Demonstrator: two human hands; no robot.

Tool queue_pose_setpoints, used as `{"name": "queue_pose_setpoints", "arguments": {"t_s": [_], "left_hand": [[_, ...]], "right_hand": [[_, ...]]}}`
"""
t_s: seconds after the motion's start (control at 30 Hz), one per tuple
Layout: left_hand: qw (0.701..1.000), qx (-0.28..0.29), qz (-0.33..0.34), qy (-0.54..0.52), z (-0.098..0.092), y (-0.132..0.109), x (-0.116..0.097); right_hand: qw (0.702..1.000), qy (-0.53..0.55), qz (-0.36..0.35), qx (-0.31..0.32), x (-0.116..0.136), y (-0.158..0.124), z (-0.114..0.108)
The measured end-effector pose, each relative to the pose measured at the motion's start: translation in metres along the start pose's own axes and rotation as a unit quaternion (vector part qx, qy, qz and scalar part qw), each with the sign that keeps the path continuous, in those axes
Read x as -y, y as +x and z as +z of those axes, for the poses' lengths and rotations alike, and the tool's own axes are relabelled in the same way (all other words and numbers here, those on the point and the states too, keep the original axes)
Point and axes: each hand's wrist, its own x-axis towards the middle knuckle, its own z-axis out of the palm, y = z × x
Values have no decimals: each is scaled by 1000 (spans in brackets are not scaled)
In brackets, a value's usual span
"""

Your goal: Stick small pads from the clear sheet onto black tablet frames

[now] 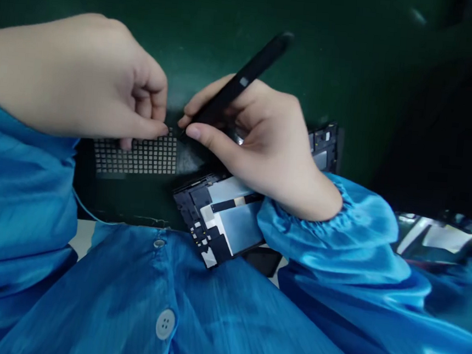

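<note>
My left hand (99,82) is closed in a pinch, thumb and forefinger together at the upper edge of a sheet of small square pads (155,156). Part of that sheet is hidden under the hand. A black pen-shaped tool (244,78) is gripped in my right hand (260,135), slanting up to the right. Its lower tip points down by the sheet's right corner; the exact tip is hard to make out. Below my right hand lies an opened phone-like device (219,219), tilted, with a dark frame and grey-blue panels. My right wrist and sleeve cover part of it.
A second dark device part (325,146) shows behind my right wrist. Both lie on a dark green work surface (183,23). Shiny pieces, partly white, (445,236) sit at the right edge beyond my sleeve. The table's front edge meets my blue smock.
</note>
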Motion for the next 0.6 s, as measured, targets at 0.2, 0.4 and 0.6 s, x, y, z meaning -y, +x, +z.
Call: {"name": "queue_pose_setpoints", "arguments": {"t_s": [0.2, 0.4, 0.6], "left_hand": [[992, -23, -64, 106, -4, 7, -21], [991, -36, -66, 108, -4, 5, -13], [998, -40, -23, 50, -1, 4, -1]], "right_hand": [[1000, -24, 14, 6, -5, 6, 7], [1000, -11, 18, 14, -1, 11, 7], [967, 177, 27, -184, 1, -14, -3]]}}
